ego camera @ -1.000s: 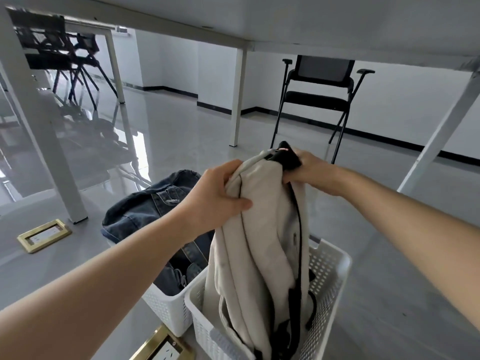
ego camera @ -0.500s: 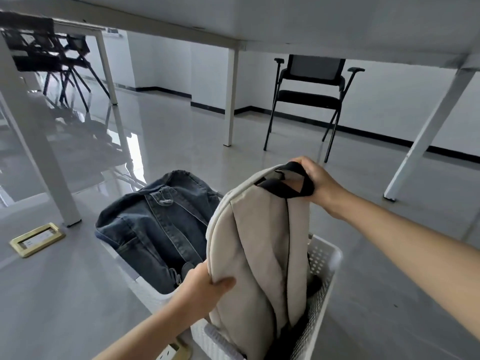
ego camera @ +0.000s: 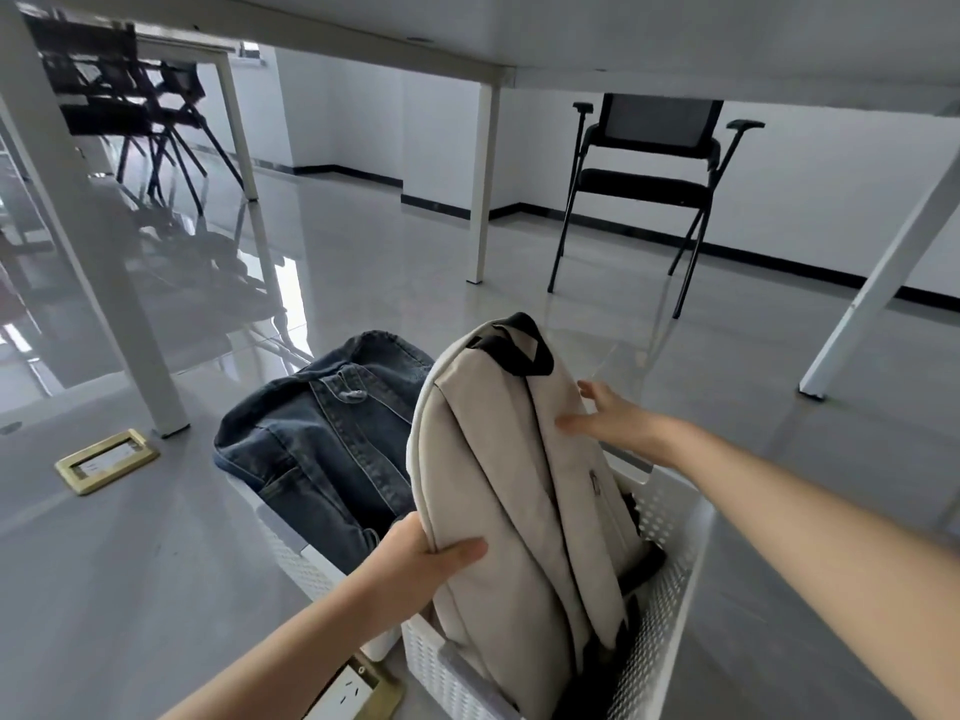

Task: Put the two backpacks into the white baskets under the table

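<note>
A beige backpack (ego camera: 514, 491) with a black top handle stands upright in the right white basket (ego camera: 670, 558) on the floor under the table. My left hand (ego camera: 415, 563) grips its lower left edge. My right hand (ego camera: 618, 423) is open, fingers spread, touching the backpack's upper right side just below the handle. A dark denim backpack (ego camera: 322, 433) lies in the left white basket (ego camera: 306, 558), right beside the beige one.
White table legs stand at the left (ego camera: 104, 283), the middle (ego camera: 480, 184) and the right (ego camera: 883, 272). A black folding chair (ego camera: 649, 179) stands beyond. Brass floor sockets sit at the left (ego camera: 106, 459) and near the baskets (ego camera: 358, 688).
My right hand let go of the black handle and now rests open on the backpack's side. The backpack sank lower into the right basket. My left hand slid down its left edge.
</note>
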A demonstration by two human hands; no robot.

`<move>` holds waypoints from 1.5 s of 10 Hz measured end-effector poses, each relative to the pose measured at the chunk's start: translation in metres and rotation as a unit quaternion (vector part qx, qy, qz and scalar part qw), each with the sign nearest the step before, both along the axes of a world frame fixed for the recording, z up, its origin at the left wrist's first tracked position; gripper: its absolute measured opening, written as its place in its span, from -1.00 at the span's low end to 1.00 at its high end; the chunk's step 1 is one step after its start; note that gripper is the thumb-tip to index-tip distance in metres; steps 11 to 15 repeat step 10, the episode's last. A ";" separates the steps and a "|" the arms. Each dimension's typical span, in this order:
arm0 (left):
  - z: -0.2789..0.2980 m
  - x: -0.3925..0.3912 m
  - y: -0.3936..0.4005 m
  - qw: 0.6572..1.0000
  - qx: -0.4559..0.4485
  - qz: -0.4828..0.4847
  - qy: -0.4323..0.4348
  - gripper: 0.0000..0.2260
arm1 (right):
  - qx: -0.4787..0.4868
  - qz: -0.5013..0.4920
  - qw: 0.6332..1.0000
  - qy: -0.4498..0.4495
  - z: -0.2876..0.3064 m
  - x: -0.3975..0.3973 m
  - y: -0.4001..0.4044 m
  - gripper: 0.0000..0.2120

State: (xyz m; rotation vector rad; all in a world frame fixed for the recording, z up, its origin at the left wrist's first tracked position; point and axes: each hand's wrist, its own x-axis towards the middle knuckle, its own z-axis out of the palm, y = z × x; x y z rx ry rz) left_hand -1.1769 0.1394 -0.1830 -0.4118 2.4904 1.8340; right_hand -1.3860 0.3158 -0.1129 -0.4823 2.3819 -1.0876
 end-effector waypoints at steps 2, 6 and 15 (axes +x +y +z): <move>0.010 -0.004 0.013 0.967 0.160 0.194 0.029 -0.78 | -0.034 -0.032 0.999 -0.001 -0.011 -0.014 -0.032 -0.11; -0.019 -0.027 -0.049 0.914 0.232 0.298 -0.149 -0.72 | 0.279 0.148 0.912 0.263 -0.076 -0.016 -0.087 -0.43; 0.075 0.025 -0.056 0.952 -0.048 0.168 -0.250 -0.86 | 0.362 0.099 0.919 0.124 0.018 0.078 -0.063 -0.43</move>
